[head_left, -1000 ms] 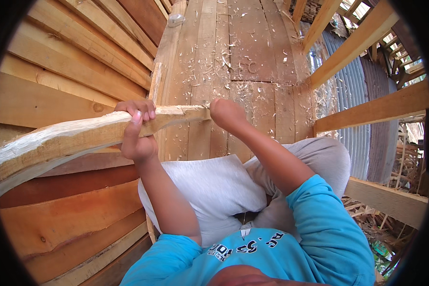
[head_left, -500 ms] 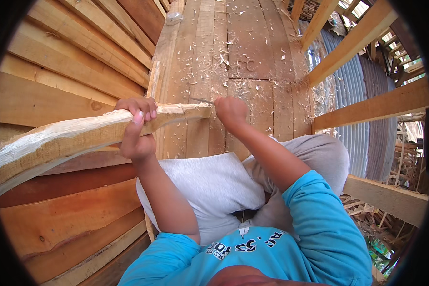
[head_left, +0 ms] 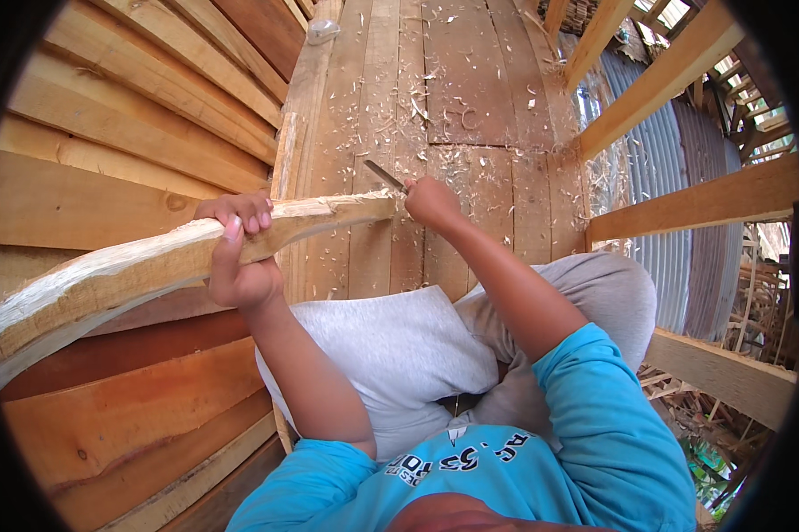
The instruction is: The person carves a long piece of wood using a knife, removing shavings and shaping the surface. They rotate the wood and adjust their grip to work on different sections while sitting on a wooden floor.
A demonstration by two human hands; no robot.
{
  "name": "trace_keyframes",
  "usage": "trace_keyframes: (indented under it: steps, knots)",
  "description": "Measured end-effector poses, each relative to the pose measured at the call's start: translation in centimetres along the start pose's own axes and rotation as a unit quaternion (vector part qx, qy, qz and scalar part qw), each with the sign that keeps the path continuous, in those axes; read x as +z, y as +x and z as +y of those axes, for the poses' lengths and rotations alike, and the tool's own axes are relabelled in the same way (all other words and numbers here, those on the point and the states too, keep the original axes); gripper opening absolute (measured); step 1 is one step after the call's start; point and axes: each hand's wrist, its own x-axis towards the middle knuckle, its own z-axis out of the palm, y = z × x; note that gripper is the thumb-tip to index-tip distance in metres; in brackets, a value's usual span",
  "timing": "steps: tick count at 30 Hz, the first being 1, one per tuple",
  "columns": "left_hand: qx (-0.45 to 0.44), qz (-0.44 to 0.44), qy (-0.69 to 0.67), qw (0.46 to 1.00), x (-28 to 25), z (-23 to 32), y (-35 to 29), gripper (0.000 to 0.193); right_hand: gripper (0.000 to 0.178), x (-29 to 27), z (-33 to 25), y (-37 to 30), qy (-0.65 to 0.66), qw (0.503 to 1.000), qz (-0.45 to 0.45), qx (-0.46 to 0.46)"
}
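Note:
A long, curved piece of pale wood (head_left: 133,266) with freshly cut faces runs from the left edge to the middle of the view. My left hand (head_left: 244,253) is wrapped round it, fingers over the top and thumb on the near side. In my right hand (head_left: 433,202), just beyond the wood's right end, is a knife (head_left: 385,176). Its handle is hidden in my fist, and its narrow grey blade points up and to the left, apart from the wood. Small raised slivers show along the wood's upper edge.
Wood shavings (head_left: 462,111) litter the plank floor (head_left: 462,53) ahead. Overlapping boards (head_left: 89,191) form a wall on my left. To the right are wooden rails (head_left: 701,202) with corrugated metal sheets (head_left: 661,186) beyond. A small clear object (head_left: 323,33) lies at the far left of the floor.
The knife's blade has swung up and away from the wood's end, its tip now farther off. My left hand has slid slightly left along the wood.

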Motion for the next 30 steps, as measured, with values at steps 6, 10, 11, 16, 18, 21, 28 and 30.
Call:
trace_keyframes:
  steps: [6,10,11,16,18,21,28,30]
  knots:
    - [-0.009,-0.017,0.021,1.000,0.3,0.2,0.0,0.013,0.030,0.9,0.9,0.4,0.142,0.988,-0.061,-0.012]
    - [-0.007,-0.025,0.012,1.000,0.2,0.1,-0.1,0.014,0.037,0.8,0.7,0.1,0.203,0.973,-0.105,0.023]
    - [-0.007,-0.027,0.013,1.000,0.2,0.1,-0.1,0.014,0.041,1.4,0.9,0.4,0.197,0.977,-0.084,0.019]
    - [0.000,-0.007,0.004,1.000,0.5,0.0,-0.1,0.016,0.065,1.9,0.9,0.7,0.131,0.990,-0.048,-0.020]
    - [0.002,-0.025,0.002,1.000,0.3,0.0,-0.1,0.016,0.066,2.2,1.0,0.8,0.141,0.989,-0.043,-0.029]
    - [0.005,-0.045,0.010,0.999,0.4,0.1,-0.1,0.015,0.062,1.9,1.3,0.6,0.186,0.979,-0.087,0.007]
    - [0.016,-0.069,0.023,0.997,0.7,0.2,-0.1,0.014,0.053,-0.2,0.6,0.1,0.340,0.884,-0.286,0.143]
    - [0.017,-0.063,0.024,0.998,0.8,0.2,-0.1,0.014,0.054,-1.0,0.2,0.2,0.360,0.864,-0.328,0.130]
